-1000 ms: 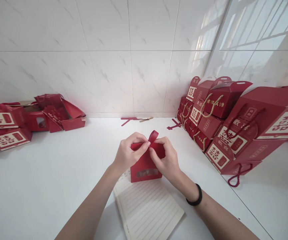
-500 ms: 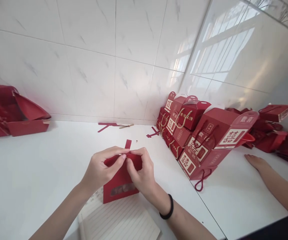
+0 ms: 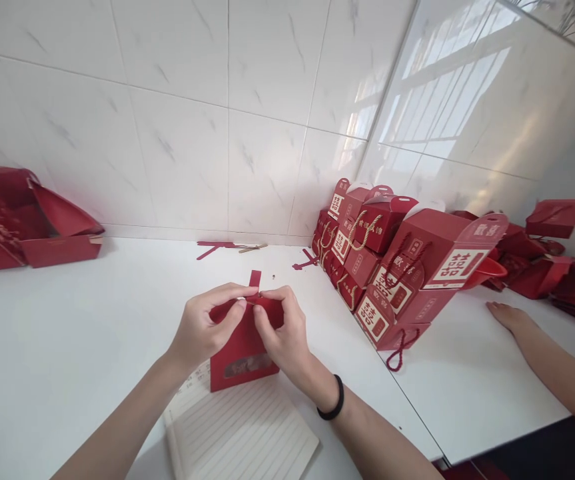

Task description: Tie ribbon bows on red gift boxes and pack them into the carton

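Observation:
A small red gift box with a clear window stands on the white table, partly on an open lined notebook. My left hand and my right hand both pinch the folded flaps at the top of the box, fingertips nearly meeting. A narrow red tab sticks up between them. A black band circles my right wrist.
Finished red boxes with rope handles are stacked at the right against the tiled wall. Flattened red boxes lie at far left. Red paper scraps rest by the wall. Another person's hand lies flat on the table at right.
The view has swung right since a second ago, bringing another person's arm into sight. The curled red strip above the box now stands as a short straight tab. My hands keep their pinch.

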`<action>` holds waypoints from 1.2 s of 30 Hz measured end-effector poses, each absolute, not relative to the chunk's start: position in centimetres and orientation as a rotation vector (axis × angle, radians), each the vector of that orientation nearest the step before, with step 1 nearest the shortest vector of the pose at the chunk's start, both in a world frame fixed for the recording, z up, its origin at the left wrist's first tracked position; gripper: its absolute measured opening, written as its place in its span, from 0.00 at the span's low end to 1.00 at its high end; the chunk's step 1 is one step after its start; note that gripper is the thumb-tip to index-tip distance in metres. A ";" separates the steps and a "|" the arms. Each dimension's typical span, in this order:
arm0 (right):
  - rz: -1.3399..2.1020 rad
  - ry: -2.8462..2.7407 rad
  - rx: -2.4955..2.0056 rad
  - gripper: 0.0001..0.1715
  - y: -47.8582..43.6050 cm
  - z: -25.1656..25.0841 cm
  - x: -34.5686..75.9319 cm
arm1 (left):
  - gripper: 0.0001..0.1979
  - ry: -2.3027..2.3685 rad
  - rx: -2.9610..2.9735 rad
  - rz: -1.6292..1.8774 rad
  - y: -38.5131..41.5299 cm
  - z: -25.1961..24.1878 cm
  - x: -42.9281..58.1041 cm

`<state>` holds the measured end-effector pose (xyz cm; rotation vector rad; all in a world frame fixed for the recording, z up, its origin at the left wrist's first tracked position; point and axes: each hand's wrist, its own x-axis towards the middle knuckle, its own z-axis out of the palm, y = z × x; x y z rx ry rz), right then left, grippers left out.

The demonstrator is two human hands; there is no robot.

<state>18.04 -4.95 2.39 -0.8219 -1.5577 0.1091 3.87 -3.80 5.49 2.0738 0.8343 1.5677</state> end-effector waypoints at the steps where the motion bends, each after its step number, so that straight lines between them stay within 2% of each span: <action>1: 0.113 -1.557 -0.818 0.06 -5.0 2.4 18.1 | 0.11 0.824 2.068 1.564 -3.8 5.5 3.9; 18: 0.177 -1.568 -0.863 0.03 -5.1 2.6 18.4 | 0.11 0.813 1.999 1.562 -4.1 5.5 4.2; 36: 0.377 -1.505 -0.875 0.05 -5.2 3.8 18.0 | 0.07 0.803 2.053 1.608 -3.2 5.3 3.4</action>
